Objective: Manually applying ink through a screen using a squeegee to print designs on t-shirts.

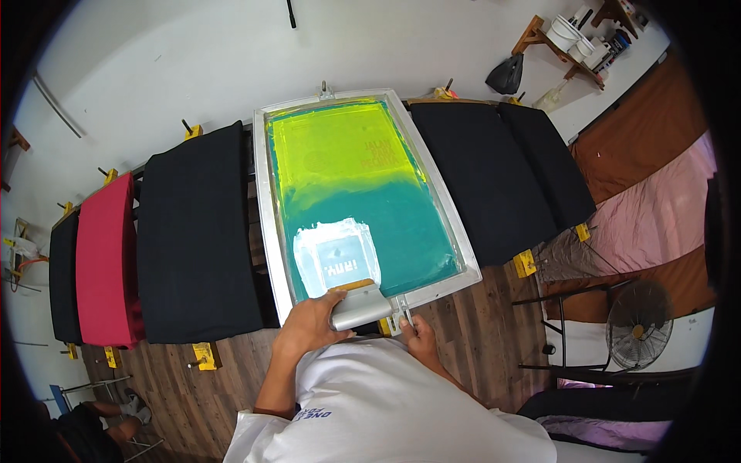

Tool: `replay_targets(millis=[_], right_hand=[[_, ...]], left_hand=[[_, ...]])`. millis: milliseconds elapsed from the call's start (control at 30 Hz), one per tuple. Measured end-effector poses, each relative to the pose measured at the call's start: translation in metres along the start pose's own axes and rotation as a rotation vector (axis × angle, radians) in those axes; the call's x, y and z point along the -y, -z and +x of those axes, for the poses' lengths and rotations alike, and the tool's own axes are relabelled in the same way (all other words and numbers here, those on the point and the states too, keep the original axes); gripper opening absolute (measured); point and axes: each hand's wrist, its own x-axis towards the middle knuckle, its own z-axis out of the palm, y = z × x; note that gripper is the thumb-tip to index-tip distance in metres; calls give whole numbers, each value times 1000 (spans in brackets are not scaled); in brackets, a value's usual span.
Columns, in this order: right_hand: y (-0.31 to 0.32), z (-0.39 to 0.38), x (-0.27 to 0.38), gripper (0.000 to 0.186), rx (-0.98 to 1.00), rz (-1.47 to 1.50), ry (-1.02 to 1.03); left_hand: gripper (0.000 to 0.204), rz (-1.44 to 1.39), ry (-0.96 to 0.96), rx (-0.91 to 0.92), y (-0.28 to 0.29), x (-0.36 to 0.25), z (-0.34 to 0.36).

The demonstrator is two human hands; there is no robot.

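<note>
A person in a white T-shirt stands at the short near end of a printing screen, both hands low at its edge. The left hand grips one end of a silver-grey metal squeegee handle, fingers above and thumb below. The handle lies just right of that hand and between the two, its long axis running crosswise over the frame's near rail; the left hand is the nearer. The right hand curls at a small silver metal clamp, touching it; whether its fingers are closed on it cannot be told.

Straight ahead of both hands stretches the pale, metal-rimmed rectangular screen frame, its long axis pointing away and leaning slightly left. Just beyond the squeegee, ahead of the left hand, sits a squarish patch of white ink; farther off, teal mesh gives way to yellow-green ink.

Black cloth-covered boards flank the frame, one left of the hands, another right.

Hidden: the left palm, the squeegee's lower edge, the right hand's lower fingers and whatever lies under the screen. Far left of the hands, another person's leg is in view, the rest cut off by the dark rim.
</note>
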Motion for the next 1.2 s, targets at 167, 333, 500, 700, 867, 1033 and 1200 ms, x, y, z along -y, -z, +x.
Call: replay_targets(millis=[167,333,500,700,867,1033,1200], right_hand=[[-4,2,-8,36,-41,0,12],[-3,1,0,37,-34,8,12],[0,1,3,31,-3,-6,-15],[2,1,5,32,7,-6,-4],[1,0,8,33,8,6,-19],[0,1,6,32,-3,32,1],[-2,2,1,31,-3,25,10]], left_hand=[[78,10,-9,-12,-2,1,0],[78,8,-1,-9,-2,0,-1],[78,15,3,-9,-1,-1,-2],[78,7,-13,-28,-5,2,-3],[78,-9,-15,-28,-6,2,-3],[78,5,-11,-31,-5,0,-4],[79,14,7,-23,-5,-1,-5]])
